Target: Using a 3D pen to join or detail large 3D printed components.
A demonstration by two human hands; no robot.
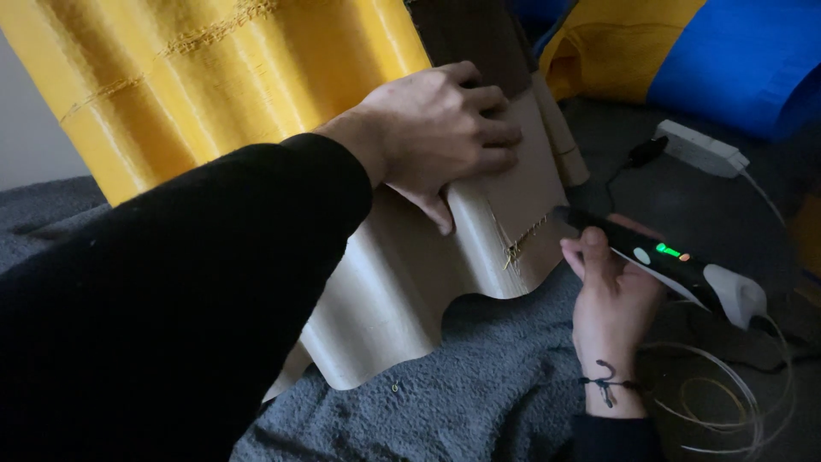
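My left hand (440,128) lies flat on a large ribbed plastic shell (402,282), beige at its lower end and yellow higher up, pressing it down on a grey blanket. My right hand (609,295) grips a black and white pen-shaped tool (667,261) with a green light on its body. The tool's tip points at a rough seam (520,244) on the beige part, close to it; whether it touches I cannot tell. A thin clear filament (727,402) loops from the tool's rear end.
A grey blanket (479,385) covers the surface below. A white power strip (701,147) with a black plug lies at the upper right. Another yellow and blue ribbed piece (684,51) rests behind it. My black sleeve fills the lower left.
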